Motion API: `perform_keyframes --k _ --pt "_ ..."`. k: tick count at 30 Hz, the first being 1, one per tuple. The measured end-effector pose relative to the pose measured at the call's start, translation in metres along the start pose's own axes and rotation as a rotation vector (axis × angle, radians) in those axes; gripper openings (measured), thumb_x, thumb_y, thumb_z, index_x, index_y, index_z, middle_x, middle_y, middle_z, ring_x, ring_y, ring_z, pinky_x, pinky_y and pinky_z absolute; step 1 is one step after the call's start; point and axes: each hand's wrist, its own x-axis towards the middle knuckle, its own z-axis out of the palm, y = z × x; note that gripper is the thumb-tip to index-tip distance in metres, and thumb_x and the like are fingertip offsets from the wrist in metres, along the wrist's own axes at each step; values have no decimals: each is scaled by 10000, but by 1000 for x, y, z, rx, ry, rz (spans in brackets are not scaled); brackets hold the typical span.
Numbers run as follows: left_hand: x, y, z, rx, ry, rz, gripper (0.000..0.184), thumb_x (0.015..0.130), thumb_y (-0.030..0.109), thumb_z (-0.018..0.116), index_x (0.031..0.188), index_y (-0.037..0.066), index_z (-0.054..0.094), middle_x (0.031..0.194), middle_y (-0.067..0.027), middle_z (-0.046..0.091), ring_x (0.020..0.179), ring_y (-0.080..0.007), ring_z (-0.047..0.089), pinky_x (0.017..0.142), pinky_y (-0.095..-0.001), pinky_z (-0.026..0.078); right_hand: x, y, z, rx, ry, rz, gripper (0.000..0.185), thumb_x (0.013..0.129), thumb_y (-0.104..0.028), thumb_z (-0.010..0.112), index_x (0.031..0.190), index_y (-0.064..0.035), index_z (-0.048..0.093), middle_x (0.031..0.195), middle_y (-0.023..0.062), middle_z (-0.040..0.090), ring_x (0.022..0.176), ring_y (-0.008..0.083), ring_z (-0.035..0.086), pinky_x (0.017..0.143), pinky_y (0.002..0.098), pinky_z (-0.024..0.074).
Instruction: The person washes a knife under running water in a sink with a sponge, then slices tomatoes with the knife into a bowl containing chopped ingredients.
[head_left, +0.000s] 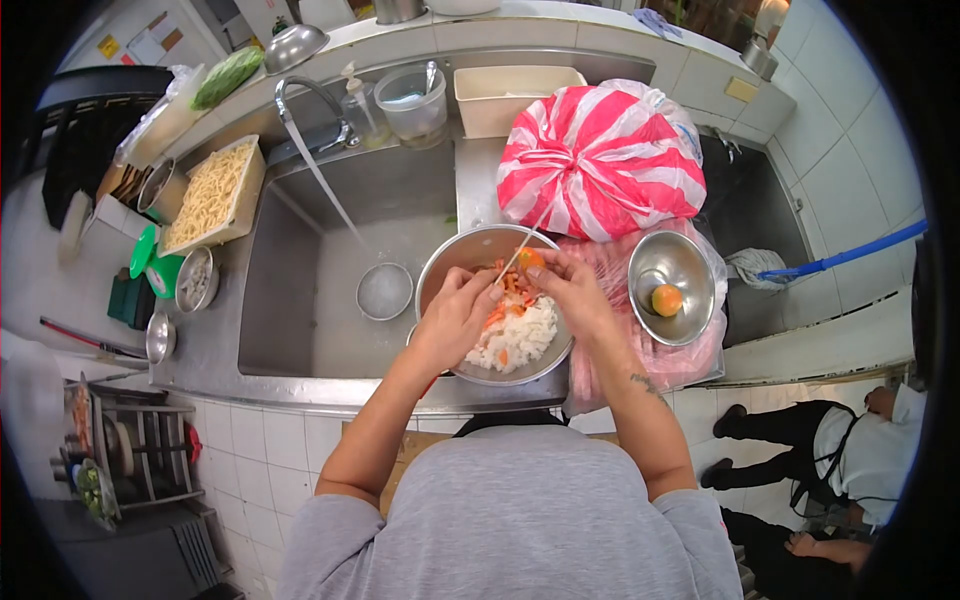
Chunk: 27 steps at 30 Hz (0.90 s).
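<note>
Over a large metal pot [436, 262], my right hand [572, 292] grips an orange-red tomato [530, 259]. My left hand [458, 312] is closed around a thin, narrow tool [521, 248] that looks like a knife seen edge-on, its tip pointing up and away beside the tomato. Inside the pot, chopped white pieces [518, 338] lie with orange-red chopped pieces [497, 315] behind them, partly hidden by my fingers. To the right, a steel bowl [648, 265] holds another tomato [667, 300].
Water runs from a faucet [284, 98] into the sink [290, 330], where a small bowl [385, 291] sits. A red-and-white striped bag [600, 160] stands behind pink plastic packs [600, 365]. A tray of noodles [255, 185] is left. Two people [865, 450] are at right.
</note>
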Motion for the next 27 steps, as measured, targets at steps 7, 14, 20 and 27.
perform_keyframes --k 7,14,20,27 --pt "2 -13 0 -136 98 -181 336 938 285 539 763 15 442 673 -59 508 493 -131 540 460 -283 424 6 -5 -5 271 -19 181 270 910 -125 542 1109 55 570 1000 128 642 895 218 639 798 331 516" --pt "-1 -8 -10 -205 -78 -299 464 968 393 432 1084 -39 552 675 -50 549 521 -123 547 507 -274 441 6 -4 -1 171 -11 200 326 912 -130 551 1176 59 522 1029 120 632 898 218 635 813 319 512" --pt "-10 9 -11 -110 -152 -149 520 976 373 372 1356 17 382 1076 -254 572 1044 -362 539 879 -394 428 3 1 3 39 -82 96 343 898 -115 583 1186 62 525 1035 99 629 928 153 615 820 275 492" --pt "-15 13 -2 172 -172 6 564 978 340 351 1456 92 183 1336 -229 437 1121 -418 519 926 -445 435 2 -10 6 -34 -197 91 289 876 -78 582 1140 41 567 1014 78 636 920 135 603 826 256 466"
